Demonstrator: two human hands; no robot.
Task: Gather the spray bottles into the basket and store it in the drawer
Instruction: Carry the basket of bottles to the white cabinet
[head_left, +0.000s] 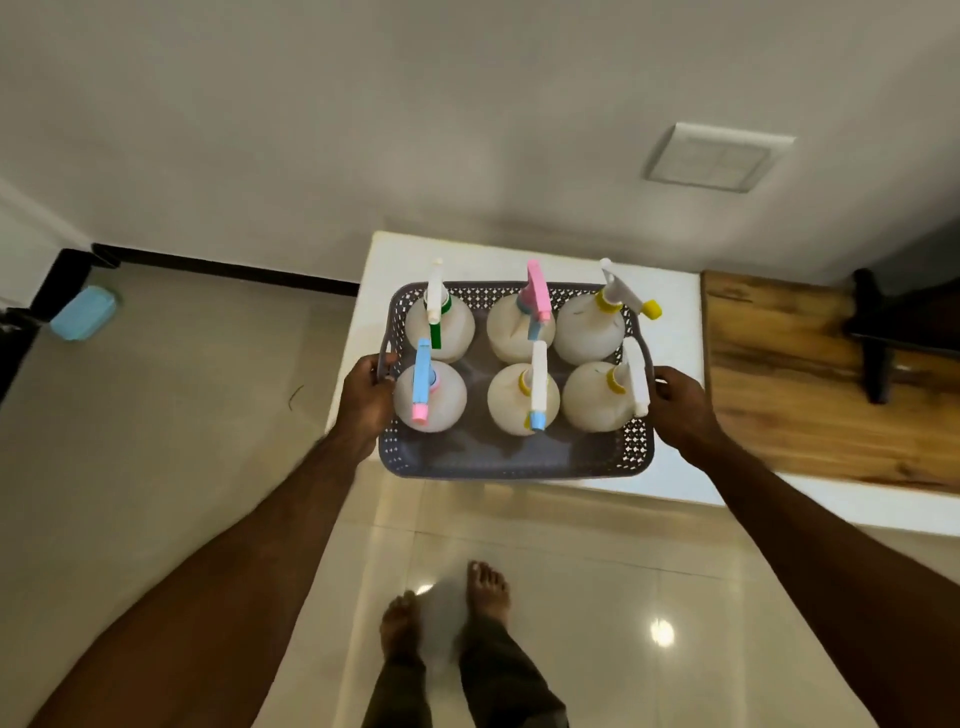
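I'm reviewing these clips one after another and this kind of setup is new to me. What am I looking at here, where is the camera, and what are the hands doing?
There is no machine here: a person wears one wide-angle camera on the head, so you look forward and down along both bare arms to the feet on the tiled floor. The left hand and right hand each grip a side of a grey perforated basket. Six pale spray bottles stand upright in it in two rows of three, for example one with a blue and pink trigger nearest the left hand. The basket's far part is over a white counter; its near edge juts past the counter's edge. A wooden surface lies to the right. No drawer is visible in this view.
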